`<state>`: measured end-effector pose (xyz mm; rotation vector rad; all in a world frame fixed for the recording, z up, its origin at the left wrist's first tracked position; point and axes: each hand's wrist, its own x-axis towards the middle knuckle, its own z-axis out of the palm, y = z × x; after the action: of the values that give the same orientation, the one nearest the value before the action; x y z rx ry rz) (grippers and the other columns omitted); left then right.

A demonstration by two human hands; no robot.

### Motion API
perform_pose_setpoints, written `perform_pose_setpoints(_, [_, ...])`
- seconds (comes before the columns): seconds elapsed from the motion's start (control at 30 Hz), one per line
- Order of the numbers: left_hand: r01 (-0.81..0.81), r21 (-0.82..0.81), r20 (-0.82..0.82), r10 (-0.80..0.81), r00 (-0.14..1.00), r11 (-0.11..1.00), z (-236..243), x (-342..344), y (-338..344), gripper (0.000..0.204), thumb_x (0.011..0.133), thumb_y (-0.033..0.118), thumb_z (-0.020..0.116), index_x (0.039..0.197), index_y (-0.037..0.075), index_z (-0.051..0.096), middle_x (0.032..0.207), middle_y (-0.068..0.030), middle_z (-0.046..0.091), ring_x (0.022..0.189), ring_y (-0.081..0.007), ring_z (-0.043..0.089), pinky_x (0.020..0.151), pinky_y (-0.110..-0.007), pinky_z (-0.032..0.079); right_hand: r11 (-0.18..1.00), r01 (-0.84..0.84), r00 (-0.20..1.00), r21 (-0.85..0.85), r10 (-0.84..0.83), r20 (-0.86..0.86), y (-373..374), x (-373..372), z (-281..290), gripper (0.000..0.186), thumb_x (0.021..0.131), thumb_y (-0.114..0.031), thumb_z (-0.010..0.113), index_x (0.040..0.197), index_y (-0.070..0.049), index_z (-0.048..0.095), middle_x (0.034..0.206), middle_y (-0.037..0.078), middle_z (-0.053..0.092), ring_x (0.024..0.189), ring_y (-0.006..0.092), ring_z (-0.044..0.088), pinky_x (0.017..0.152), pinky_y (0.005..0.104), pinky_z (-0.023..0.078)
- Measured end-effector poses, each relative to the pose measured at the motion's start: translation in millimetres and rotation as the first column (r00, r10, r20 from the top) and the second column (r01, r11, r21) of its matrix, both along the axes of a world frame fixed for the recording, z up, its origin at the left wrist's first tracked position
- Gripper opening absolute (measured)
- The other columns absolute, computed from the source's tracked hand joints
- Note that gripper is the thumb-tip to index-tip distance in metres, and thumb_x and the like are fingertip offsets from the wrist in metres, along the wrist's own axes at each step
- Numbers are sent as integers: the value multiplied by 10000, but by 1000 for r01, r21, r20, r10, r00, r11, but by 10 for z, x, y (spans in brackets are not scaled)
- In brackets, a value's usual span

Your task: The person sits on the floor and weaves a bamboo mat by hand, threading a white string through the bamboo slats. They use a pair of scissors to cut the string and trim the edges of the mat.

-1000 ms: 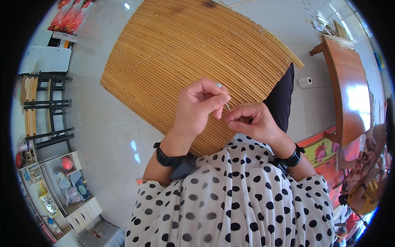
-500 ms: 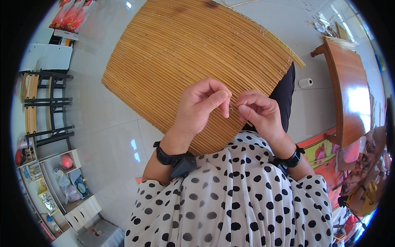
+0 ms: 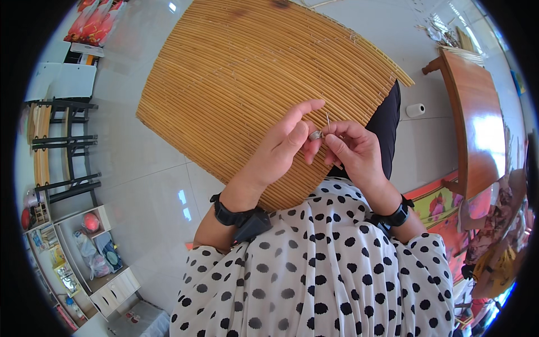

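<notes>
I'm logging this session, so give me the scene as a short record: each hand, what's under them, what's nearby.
Left hand: index finger extended, metal ring on a finger
Right hand: pinching a thin needle-like piece
Under the hands: yellow mat of thin rods
Floor at right: white roll
Farther right: brown wooden table

Left grip [image 3: 285, 145] uncurls from its pinch, and the needle [image 3: 328, 119] now juts upward from the right grip [image 3: 357, 149]
</notes>
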<state>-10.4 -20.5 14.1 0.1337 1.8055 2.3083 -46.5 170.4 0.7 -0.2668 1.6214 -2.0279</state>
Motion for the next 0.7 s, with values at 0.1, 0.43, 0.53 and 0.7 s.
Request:
perform_pose_setpoints(0.1, [35,-69,4,-35,999,997,23,-4,6,895,981,682,426,1485,-52,331,888,-45,606,723,-88,536,672,-223,453,1000,-4,1000,-12,4,12,5,5,23,203,999,-47,612,1182,39,632,915,42,687,662,65,611,591,194,503])
perform_pose_setpoints(0.43, [90,-125,17,-88,996,988,45,-14,-13,785,1016,573,473,1473,-52,342,886,-59,642,701,-88,550,659,-211,449,997,-57,998,47,58,-22,30,-20,-8,142,986,-41,627,1095,46,657,894,33,687,662,42,578,589,180,483])
perform_pose_setpoints(0.53, [126,-121,90,-115,989,985,91,-9,-46,681,1020,446,537,1462,-38,354,880,-64,646,730,-92,587,644,-218,474,996,-39,998,77,44,-52,16,4,-19,111,974,-30,642,1052,46,655,901,29,685,724,47,615,643,188,515])
perform_pose_setpoints(0.7, [44,-117,147,-27,989,992,73,29,12,367,967,116,649,1276,-14,500,837,-47,640,688,-84,622,605,-212,500,995,-3,997,102,10,-73,9,21,-8,107,965,-22,654,1044,49,650,910,20,681,808,49,638,707,196,536])
